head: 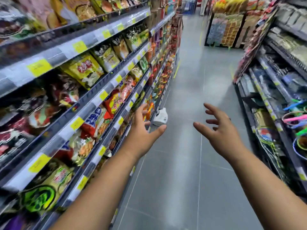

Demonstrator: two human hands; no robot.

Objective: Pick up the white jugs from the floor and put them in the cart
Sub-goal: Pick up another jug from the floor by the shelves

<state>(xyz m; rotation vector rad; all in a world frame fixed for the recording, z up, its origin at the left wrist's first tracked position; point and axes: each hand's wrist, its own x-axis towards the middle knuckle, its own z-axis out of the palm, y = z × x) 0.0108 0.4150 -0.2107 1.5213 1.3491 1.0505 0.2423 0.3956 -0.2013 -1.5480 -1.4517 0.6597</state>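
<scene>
Reaching: left hand [141, 135] and right hand [221, 130], fingers spread, holding nothing
Jug [160, 117]: on floor [182, 163] beside shelf [93, 102], beyond left hand

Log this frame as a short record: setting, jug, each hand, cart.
setting: shop aisle, grey tiled floor between stocked shelves
jug: one white plastic jug on the floor, by the base of the left shelf unit; blurred
left hand: stretched forward, fingers spread, holds nothing
right hand: stretched forward, fingers spread, holds nothing
cart: none clearly in view
</scene>
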